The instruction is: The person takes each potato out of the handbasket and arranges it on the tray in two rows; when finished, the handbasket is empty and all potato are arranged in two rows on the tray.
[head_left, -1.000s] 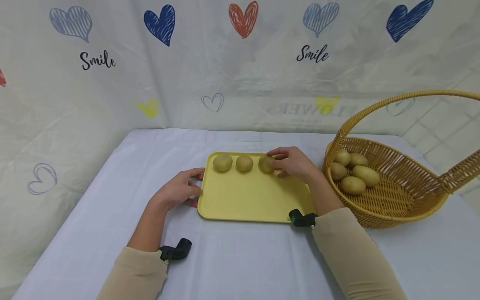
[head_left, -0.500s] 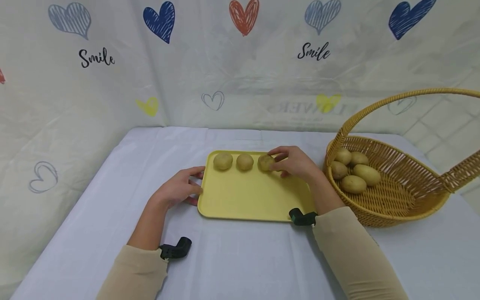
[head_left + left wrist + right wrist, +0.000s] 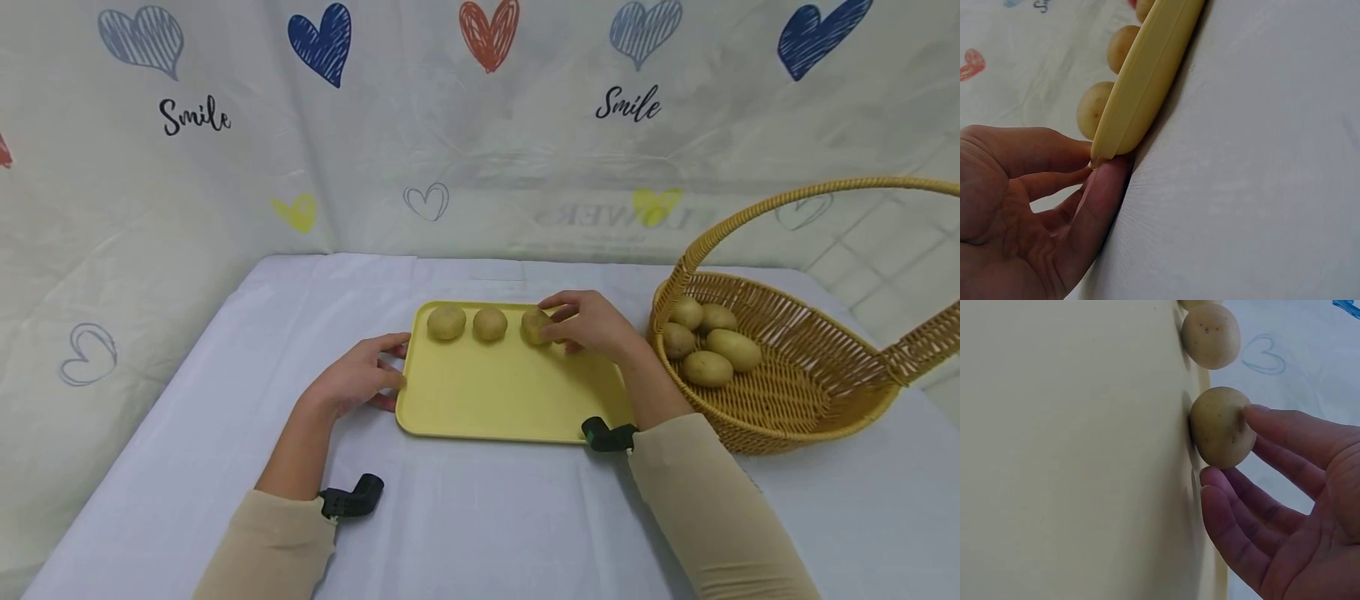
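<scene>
A yellow rectangular tray (image 3: 510, 392) lies on the white-covered table. Along its far side is a row of 3 potatoes: a left potato (image 3: 446, 322), a middle potato (image 3: 490, 324) and a right potato (image 3: 534, 327). My right hand (image 3: 588, 323) holds the right potato between thumb and fingers; in the right wrist view this potato (image 3: 1221, 427) sits at the tray's edge, the thumb on its side. My left hand (image 3: 352, 377) grips the tray's left edge. Close up in the left wrist view, its digits meet the rim of the tray (image 3: 1141, 94).
To the right stands a wicker basket (image 3: 795, 400) with a tall arched handle (image 3: 810, 190); several potatoes (image 3: 707, 369) lie in its left part. Behind the table hangs a pale cloth (image 3: 495, 142) printed with hearts. A black wrist camera (image 3: 352, 497) sits on each forearm.
The right hand and the potato it holds have shifted very slightly to the right. My left hand stays on the tray's edge.
</scene>
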Motion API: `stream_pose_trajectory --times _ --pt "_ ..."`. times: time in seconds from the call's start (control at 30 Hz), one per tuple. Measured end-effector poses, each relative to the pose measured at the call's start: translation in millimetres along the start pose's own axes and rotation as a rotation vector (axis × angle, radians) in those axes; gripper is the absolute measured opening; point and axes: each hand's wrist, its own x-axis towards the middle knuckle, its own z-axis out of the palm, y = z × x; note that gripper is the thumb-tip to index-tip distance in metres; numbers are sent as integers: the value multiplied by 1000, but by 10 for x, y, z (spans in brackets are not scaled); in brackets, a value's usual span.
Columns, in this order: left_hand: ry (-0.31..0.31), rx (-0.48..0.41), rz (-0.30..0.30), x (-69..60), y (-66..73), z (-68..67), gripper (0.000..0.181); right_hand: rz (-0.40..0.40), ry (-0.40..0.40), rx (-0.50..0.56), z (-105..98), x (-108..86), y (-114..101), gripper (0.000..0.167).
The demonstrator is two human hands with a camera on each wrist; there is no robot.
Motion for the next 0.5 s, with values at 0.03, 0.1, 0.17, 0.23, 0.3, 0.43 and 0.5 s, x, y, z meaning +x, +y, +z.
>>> stream_pose_trajectory --times 0.03,0.1,0.17,0.23,0.3,0.43,0.5 --pt "1 1 0 0 1 1 78 3 0 -1 -3 -5 -7 56" --pt "3 1 -1 -2 3 3 78 9 0 -4 -10 -18 -28 55" --pt "3 -1 0 -4 6 4 78 13 2 -8 -20 -26 -45 54" --pt "2 -2 2 -5 7 5 78 12 3 -18 -32 -38 -65 54" --pt "0 -3 3 -7 7 4 78 11 3 -27 -48 -43 -75 53" --pt "-3 -5 4 -2 1 5 78 4 1 -35 -74 -68 -107 50" --pt "-7 -5 9 4 -4 9 78 -2 5 -35 -85 -84 -129 49"
